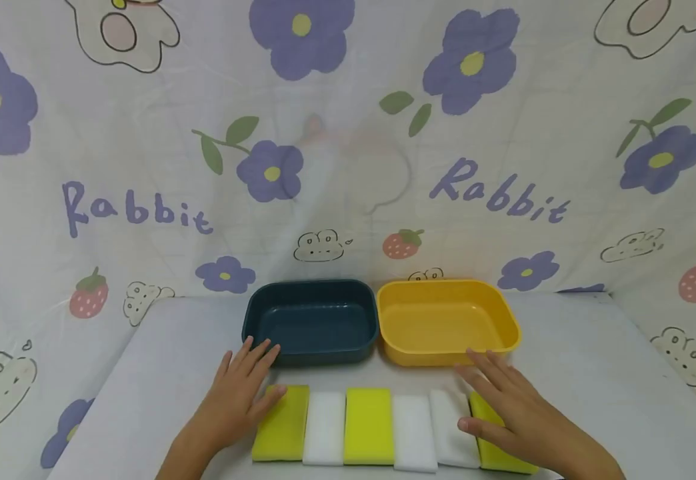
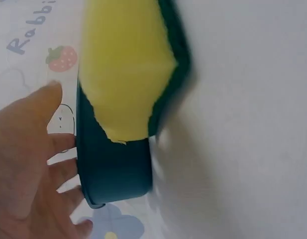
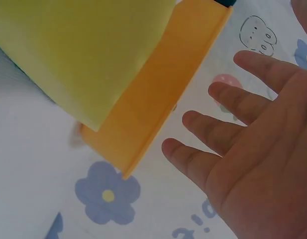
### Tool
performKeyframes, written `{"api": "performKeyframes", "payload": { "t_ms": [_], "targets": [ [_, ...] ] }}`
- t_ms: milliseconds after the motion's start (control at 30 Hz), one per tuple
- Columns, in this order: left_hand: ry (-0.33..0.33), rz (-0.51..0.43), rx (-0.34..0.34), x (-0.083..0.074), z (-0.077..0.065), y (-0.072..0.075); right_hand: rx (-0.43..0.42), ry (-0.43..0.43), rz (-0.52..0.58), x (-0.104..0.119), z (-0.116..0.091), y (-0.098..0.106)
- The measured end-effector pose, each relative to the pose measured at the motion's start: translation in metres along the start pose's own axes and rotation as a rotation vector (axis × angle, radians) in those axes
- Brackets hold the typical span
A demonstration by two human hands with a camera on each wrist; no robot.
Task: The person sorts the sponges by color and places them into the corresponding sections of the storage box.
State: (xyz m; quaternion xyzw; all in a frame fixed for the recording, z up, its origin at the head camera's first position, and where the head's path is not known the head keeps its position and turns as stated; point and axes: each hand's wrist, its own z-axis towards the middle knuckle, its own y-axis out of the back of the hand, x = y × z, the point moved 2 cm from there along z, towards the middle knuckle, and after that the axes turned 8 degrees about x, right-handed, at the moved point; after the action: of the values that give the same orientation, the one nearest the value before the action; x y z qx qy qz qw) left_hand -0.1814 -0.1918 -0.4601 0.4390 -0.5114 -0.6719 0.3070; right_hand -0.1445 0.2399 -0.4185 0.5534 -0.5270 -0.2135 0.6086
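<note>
My left hand (image 1: 234,400) has its fingers spread beside the left end of a row of sponges, fingertips over the front left corner of a dark teal basin (image 1: 324,355). Nearest its thumb lies a yellow sponge (image 1: 282,427), whose green scouring side shows in the left wrist view. My right hand (image 1: 519,410), fingers extended and holding nothing, hovers over the right end, partly hiding another yellow sponge (image 1: 501,459). Its fingertips overlap the front of a yellow basin (image 1: 423,355). Between the hands lie white sponges (image 1: 324,427) and a third yellow sponge (image 1: 369,427).
Both basins stand side by side at the back of the white table (image 1: 162,373), against a hanging cloth (image 1: 348,100) printed with flowers, rabbits and strawberries. More of this cloth hangs at the left and right sides.
</note>
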Motion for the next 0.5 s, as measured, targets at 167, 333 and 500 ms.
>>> {"api": "performKeyframes", "payload": {
  "t_ms": [167,333,500],
  "targets": [
    [-0.053,0.025,-0.093,0.008,0.008,0.001,0.036,0.006,0.002,0.001,0.004,-0.004],
    [-0.108,0.026,-0.211,0.013,0.014,0.004,0.075,0.003,0.033,0.007,0.010,-0.009],
    [-0.125,0.026,-0.265,0.018,0.018,0.003,0.106,0.012,0.049,0.016,0.016,-0.011]
  ]
}}
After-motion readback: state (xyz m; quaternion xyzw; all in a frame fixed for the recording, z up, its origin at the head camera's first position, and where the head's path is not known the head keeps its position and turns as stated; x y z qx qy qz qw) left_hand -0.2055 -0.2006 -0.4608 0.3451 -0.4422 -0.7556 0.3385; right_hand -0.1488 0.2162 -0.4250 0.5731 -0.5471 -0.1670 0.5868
